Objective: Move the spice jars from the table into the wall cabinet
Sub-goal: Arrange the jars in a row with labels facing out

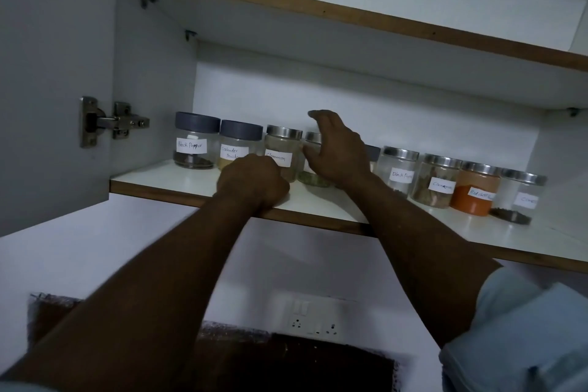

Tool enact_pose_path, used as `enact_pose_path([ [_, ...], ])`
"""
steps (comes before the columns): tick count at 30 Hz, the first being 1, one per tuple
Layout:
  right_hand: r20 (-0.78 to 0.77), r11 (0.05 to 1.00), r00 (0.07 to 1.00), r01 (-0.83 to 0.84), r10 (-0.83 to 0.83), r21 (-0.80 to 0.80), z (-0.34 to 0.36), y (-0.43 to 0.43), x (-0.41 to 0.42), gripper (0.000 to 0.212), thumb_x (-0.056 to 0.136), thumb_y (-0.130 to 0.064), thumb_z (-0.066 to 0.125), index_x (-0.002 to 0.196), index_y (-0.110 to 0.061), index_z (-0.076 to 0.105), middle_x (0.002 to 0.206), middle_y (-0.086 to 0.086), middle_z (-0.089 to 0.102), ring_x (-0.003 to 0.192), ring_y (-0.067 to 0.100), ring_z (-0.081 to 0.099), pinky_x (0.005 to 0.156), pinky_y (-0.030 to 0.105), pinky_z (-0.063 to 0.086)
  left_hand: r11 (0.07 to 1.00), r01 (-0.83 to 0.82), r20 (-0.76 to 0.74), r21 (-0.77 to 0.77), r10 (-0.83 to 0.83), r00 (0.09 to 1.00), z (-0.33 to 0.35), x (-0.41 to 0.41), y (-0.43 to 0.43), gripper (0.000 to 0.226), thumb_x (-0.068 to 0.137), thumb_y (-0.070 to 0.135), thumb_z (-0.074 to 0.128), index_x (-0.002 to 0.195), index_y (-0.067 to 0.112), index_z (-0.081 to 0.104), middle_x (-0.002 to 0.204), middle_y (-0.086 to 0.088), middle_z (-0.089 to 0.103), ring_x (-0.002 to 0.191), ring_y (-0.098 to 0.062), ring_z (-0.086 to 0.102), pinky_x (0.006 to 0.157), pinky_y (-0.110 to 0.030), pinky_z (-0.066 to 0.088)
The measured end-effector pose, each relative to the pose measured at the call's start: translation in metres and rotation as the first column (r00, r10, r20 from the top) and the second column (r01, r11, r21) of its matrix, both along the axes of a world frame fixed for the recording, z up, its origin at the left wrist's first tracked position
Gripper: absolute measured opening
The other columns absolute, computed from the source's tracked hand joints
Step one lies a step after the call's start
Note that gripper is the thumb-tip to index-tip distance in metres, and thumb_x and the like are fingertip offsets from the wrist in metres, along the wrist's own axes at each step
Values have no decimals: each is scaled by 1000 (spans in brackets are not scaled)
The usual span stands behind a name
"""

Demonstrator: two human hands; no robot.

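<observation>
Several labelled spice jars stand in a row on the wall cabinet's lower shelf [178, 181]. From the left come a grey-lidded black pepper jar [194, 140], a coriander powder jar [237, 141] and a steel-lidded cinnamon jar [283, 149]. My left hand [254, 183] rests curled on the shelf in front of the coriander and cinnamon jars, holding nothing. My right hand [337, 149] hovers with fingers spread over a partly hidden jar [313, 177] with greenish contents. Further right stand another black pepper jar [399, 170], a second cinnamon jar [437, 183], a red chilli powder jar [475, 192] and a last jar [523, 197].
The cabinet door [54, 89] hangs open at the left on a metal hinge [111, 121]. An upper shelf [318, 9] runs above the jars. Below the cabinet are a white wall, a switch-and-socket plate [313, 317] and a dark object [286, 360].
</observation>
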State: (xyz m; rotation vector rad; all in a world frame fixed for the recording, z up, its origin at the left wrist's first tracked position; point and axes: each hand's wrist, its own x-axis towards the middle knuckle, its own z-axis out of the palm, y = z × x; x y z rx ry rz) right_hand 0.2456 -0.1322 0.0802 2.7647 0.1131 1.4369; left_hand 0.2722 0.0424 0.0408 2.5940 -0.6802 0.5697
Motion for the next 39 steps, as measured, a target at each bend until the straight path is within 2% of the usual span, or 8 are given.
enact_pose_path([
  [6,-198,998,979,56,-54,5,3,33,29,68,84,-49,72,139,-17,50,136,8,57,115,28,60,88,36,44,999,19,54,36,-21,998,-3,2,4,37,85,46,59,111,23,71,105,-3,70,97,-24,64,82,-38,52],
  [12,-138,995,988,81,-73,54,-4,39,50,51,81,-37,78,119,-14,53,116,9,61,99,28,62,75,33,43,999,11,76,-47,-8,997,-6,7,1,35,90,45,57,111,20,70,110,-6,71,102,-27,65,80,-38,48],
  [20,-148,993,985,96,-86,68,-5,36,53,49,83,-39,75,120,-16,52,119,9,62,101,30,62,75,34,42,997,-11,62,-80,16,998,-6,9,-1,37,90,45,57,111,18,71,113,-6,70,104,-27,65,76,-35,43],
  [24,-110,991,992,74,-61,112,-6,40,45,72,87,-40,72,147,-14,43,149,10,50,123,31,58,97,40,48,985,13,85,-171,2,996,-6,2,3,32,90,41,61,103,14,71,104,-9,72,98,-27,66,72,-33,44],
  [27,30,991,1000,6,-10,136,-4,49,36,69,90,-36,69,150,-12,44,153,8,47,124,30,59,100,40,48,972,-40,104,-232,65,992,-6,4,20,28,91,37,61,97,12,72,94,-9,72,82,-23,62,70,-32,45],
  [31,-10,994,995,-98,99,44,3,77,39,64,90,-43,70,145,-15,51,149,5,53,118,26,63,97,39,51,973,-180,32,-142,186,982,-6,25,60,32,88,36,64,109,13,70,102,-8,70,91,-25,64,77,-37,51],
  [34,-107,997,992,-75,73,-12,8,100,48,62,87,-47,71,141,-18,55,143,5,57,118,27,62,95,40,51,980,-181,46,-83,186,982,-6,32,71,36,88,37,64,114,14,69,109,-8,71,99,-27,65,79,-37,50],
  [39,-198,999,980,-9,2,-33,-3,113,72,49,83,-36,75,124,-15,58,116,9,64,102,30,63,76,32,43,982,-186,98,11,184,978,-7,35,70,31,91,38,55,107,16,71,108,-8,71,101,-28,65,74,-35,41],
])
